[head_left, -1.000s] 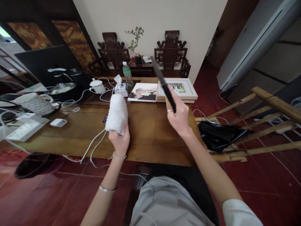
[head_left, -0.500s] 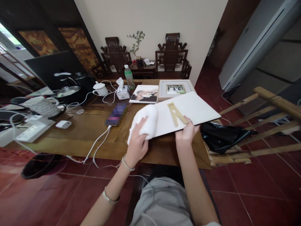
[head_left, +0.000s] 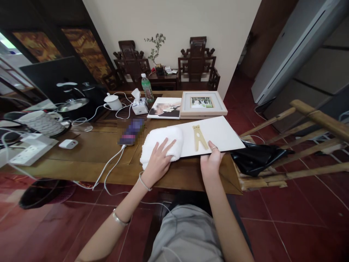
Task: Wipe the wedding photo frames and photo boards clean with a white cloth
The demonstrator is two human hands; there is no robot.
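Observation:
A folded white towel covers the left end of a flat, white-backed board. My left hand rests on the towel with its fingers spread out. At the board's near edge, my right hand grips with the thumb on top and the other fingers mostly hidden underneath. A tan, cat-shaped stand piece with two legs lies on the white back, just left of my right thumb. The board's other face is turned down and hidden; its near edge looks dark.
Behind the board lie a picture panel and a framed photo. A tissue box, bottle, lidded cup, phone and power strip stand leftward. White cables hang over the table edge. A black bag lies right.
The board has come down lower and flatter, showing more of the framed photo behind it. My left hand's fingers have spread wider over the towel, while my right hand keeps its grip.

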